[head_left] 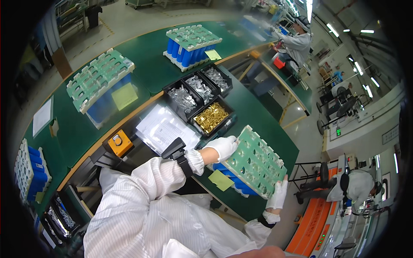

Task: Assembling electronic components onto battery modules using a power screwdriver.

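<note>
A battery pack (254,161) stands on the green bench in front of me. Its top is a pale green plate with rows of round openings, and blue cylindrical cells (241,184) show beneath it. A yellow paper note (221,180) hangs on its near side. My left hand (226,148), in a white glove, grips the pack's left end at the plate's edge. At the opposite end, my right hand (278,195), also gloved, holds the plate's right corner. The fingertips of both hands are partly hidden by the pack's edges.
Beyond my left hand sit black bins of silver metal parts (200,88) and a bin of brass-coloured pieces (211,117). Plastic-covered papers (165,129) lie beside them. More battery packs (189,45) stand on the far bench. An orange button box (119,143) is at left; co-workers are at right.
</note>
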`<control>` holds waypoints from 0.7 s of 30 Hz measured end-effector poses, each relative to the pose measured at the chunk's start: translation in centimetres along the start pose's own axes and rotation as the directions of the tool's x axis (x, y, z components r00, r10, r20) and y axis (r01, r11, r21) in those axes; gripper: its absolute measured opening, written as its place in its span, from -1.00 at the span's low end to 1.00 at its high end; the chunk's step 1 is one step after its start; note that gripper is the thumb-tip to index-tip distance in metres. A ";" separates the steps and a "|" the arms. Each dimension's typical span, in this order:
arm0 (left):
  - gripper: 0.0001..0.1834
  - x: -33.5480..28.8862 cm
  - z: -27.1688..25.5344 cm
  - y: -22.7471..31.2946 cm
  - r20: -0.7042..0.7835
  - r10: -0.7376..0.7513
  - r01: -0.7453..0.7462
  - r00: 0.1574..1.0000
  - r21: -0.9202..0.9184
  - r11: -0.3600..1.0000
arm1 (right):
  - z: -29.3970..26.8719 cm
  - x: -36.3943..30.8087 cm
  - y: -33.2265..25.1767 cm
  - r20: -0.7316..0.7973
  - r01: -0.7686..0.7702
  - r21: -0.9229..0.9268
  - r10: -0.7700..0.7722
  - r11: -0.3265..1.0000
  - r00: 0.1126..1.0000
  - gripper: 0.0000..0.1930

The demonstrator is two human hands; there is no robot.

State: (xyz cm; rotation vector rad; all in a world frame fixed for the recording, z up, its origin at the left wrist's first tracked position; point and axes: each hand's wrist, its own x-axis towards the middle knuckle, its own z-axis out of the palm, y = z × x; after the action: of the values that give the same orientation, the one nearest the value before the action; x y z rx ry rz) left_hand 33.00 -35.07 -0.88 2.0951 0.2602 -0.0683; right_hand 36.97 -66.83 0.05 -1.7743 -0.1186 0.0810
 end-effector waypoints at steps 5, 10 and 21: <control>-0.52 -0.3 0.5 -0.5 -0.024 0.051 -0.051 0.998 0.008 0.999 | -0.6 -0.1 -0.2 0.011 0.080 -0.005 -0.080 0.997 0.997 -0.39; -0.52 -0.8 0.4 -0.9 -0.026 0.047 -0.047 0.999 -0.021 0.999 | -0.2 0.4 -0.6 0.070 0.055 -0.041 -0.052 0.998 0.996 -0.39; -0.57 -0.1 0.6 -2.2 0.045 0.039 -0.023 0.998 -0.302 0.953 | 0.2 0.8 -0.2 0.038 0.054 -0.554 -0.040 0.831 0.998 -0.38</control>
State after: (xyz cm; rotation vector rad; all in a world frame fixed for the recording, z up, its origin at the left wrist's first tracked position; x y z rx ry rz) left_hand 32.43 -34.53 -3.07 1.7899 0.1939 -0.0582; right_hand 37.77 -66.50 0.18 -2.3563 -0.2214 0.0336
